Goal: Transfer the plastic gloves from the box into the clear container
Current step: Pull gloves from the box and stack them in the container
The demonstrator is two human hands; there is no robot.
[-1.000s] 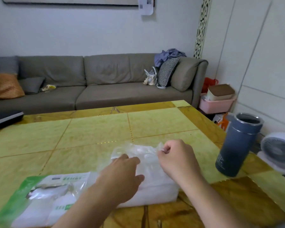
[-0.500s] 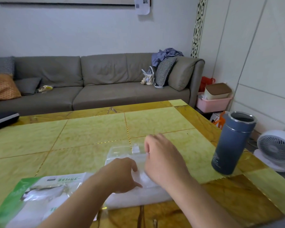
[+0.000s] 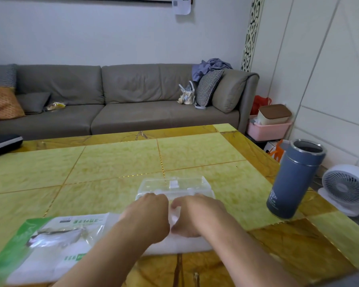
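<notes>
The clear container (image 3: 174, 188) lies on the bench (image 3: 116, 162), long axis running left to right, its hinged lid standing open on the far side. Left hand (image 3: 148, 218) and right hand (image 3: 192, 216), fingers curled, press together on the white glove stack (image 3: 182, 245) inside it. The green glove package (image 3: 50, 245) lies to the left.

home living room, grey sofa (image 3: 120, 100), cushions (image 3: 3, 103)

Both forearms are extended forward. The left hand (image 3: 148, 217) and right hand (image 3: 192, 217) are held knuckles-up, side by side and nearly touching, with fingers curled downward.
</notes>
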